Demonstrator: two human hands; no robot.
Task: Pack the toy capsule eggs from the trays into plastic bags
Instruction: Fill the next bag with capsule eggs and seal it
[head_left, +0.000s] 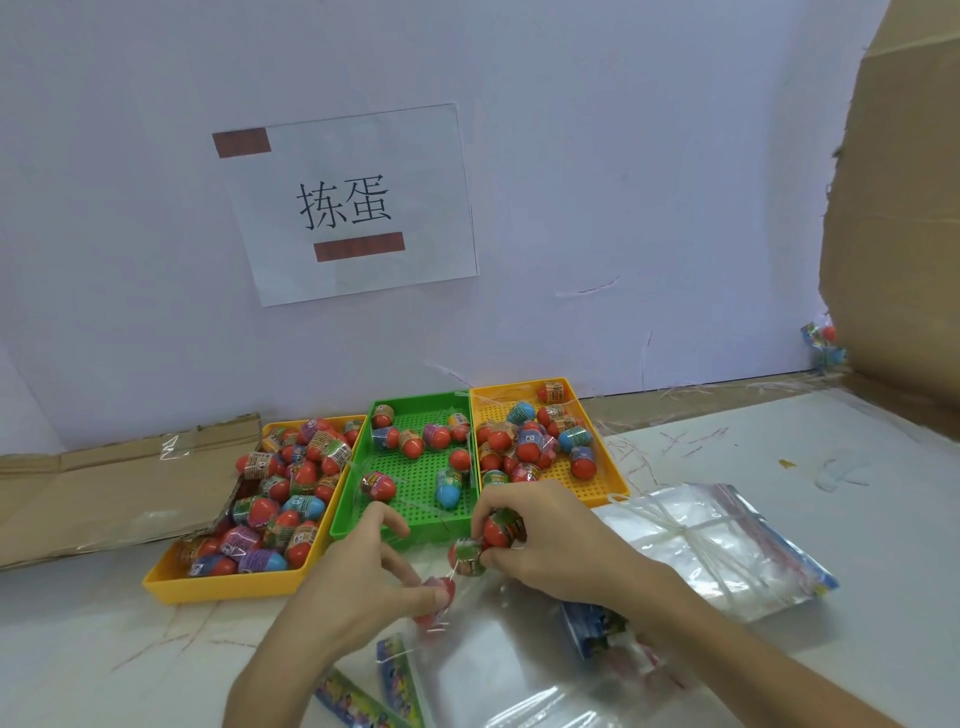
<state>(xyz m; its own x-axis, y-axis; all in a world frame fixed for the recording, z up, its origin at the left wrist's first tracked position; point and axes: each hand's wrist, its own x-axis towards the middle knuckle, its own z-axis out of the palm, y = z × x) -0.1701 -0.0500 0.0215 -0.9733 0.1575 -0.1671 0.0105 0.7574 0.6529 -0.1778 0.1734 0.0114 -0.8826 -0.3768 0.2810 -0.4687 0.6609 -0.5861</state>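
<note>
The right hand (545, 540) covers part of the two capsule eggs (500, 531) it grips. A blurred red egg (436, 597) sits at the left hand (353, 587) fingertips, grip unclear. Printed strips (358, 701) run off the bottom edge. Far right, a tiny bundle (823, 345) is unidentifiable.

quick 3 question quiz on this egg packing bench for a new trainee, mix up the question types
1. True or false: the green tray sits between the left yellow tray and the right yellow tray.
2. Beside the clear bag, the right hand has in its grip: A) capsule eggs B) a tray C) nothing.
3. Short answer: which tray holds the fewest eggs?

Key: 1 true; 2 A; 3 the green tray.
</note>
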